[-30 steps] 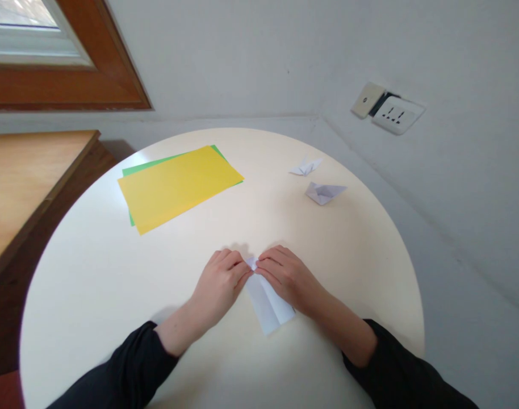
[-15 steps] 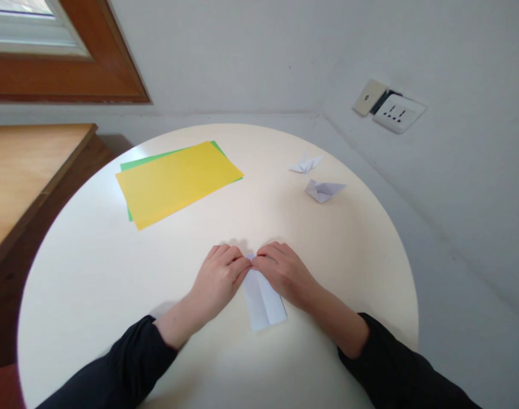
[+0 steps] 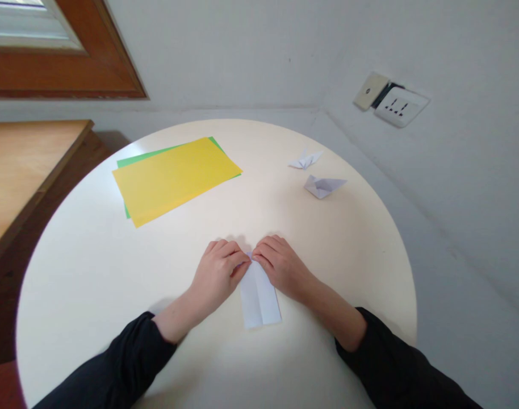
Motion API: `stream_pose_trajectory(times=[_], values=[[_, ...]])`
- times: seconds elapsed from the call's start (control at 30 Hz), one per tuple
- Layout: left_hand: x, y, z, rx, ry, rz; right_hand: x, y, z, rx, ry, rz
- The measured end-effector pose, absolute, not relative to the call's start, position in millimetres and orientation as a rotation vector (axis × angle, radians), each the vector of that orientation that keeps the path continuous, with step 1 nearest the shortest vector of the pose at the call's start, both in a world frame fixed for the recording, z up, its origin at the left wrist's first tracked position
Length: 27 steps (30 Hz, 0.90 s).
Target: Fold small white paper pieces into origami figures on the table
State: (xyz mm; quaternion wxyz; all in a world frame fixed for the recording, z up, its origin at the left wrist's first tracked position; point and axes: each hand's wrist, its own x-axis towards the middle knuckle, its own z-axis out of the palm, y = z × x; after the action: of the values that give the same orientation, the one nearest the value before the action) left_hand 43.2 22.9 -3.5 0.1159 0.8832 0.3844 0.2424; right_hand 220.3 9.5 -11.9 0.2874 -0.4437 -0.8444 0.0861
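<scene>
So a folded white paper is laid flat on the round cream counter, near the front edge, with a crease running down its middle. Its far end is pinched from both sides: the left hand is curled over the top-left corner and the right hand over the top-right corner, fingers bent down and pressed onto the paper, so both are closed on it. The two hands are nearly touching each other above the paper's tip. The near end of the paper is left free on the counter. Black sleeves are seen on both forearms.

Further back on the left, a yellow sheet is stacked on a green sheet, of which only a thin edge is shown. Off to the right, well apart from the hands, two small white folded pieces are parked: a paper boat and, just behind it, a smaller folded shape. A wall socket is mounted on the right wall.
</scene>
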Motion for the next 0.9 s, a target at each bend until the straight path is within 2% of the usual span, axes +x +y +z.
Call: stream_pose_trajectory(times=[0.13,0.33,0.9], values=[[44,24,-2,2.528,1.138,0.677,229,5,-3,-1.158,-2.111,0.502],[44,24,-2,2.502,1.124,0.682,237,4,-4,-1.131,-2.116,0.604],[41,24,-6,2.551,1.021,0.880,223,2,-1,-1.265,-2.150,0.298]])
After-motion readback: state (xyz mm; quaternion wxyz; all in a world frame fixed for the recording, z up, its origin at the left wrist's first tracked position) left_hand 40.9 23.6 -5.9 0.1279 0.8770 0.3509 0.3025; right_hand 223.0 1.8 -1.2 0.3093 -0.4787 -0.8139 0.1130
